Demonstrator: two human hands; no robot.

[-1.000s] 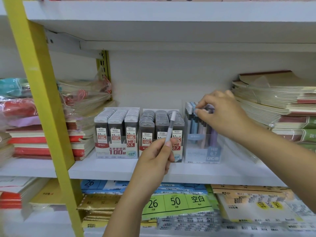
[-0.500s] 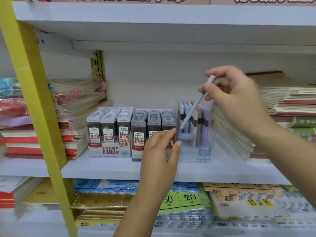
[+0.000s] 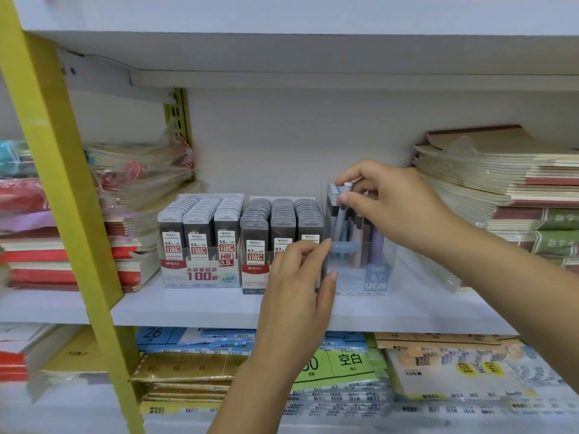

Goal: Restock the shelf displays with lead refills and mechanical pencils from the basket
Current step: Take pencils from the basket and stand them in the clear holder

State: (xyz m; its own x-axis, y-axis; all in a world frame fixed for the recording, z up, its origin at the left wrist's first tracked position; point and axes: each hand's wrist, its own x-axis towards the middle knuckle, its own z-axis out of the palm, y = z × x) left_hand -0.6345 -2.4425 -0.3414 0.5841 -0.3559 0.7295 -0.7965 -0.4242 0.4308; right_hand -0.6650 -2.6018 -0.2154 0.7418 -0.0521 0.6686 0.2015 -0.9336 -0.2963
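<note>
A clear plastic display box (image 3: 377, 277) of pastel mechanical pencils stands on the white shelf (image 3: 200, 308). My right hand (image 3: 394, 205) pinches the top of a grey-blue mechanical pencil (image 3: 340, 220) that stands upright in the box's front left corner. My left hand (image 3: 297, 286) holds the box's left front edge, fingers and thumb against the plastic. Two display cartons of lead refills sit to the left: the 0.5 carton (image 3: 200, 242) and the 0.7 carton (image 3: 266, 236), partly hidden by my left hand. The basket is out of view.
Stacks of wrapped notebooks (image 3: 507, 195) crowd the shelf on the right, close to the pencil box. More wrapped notebooks (image 3: 138, 173) lie at the left. A yellow upright post (image 3: 62, 195) crosses the left side. Paper packs (image 3: 344, 364) fill the shelf below.
My left hand passed the pencil to my right hand and moved to the box's left edge. My right hand lowered the pencil from a tilt above the box into it.
</note>
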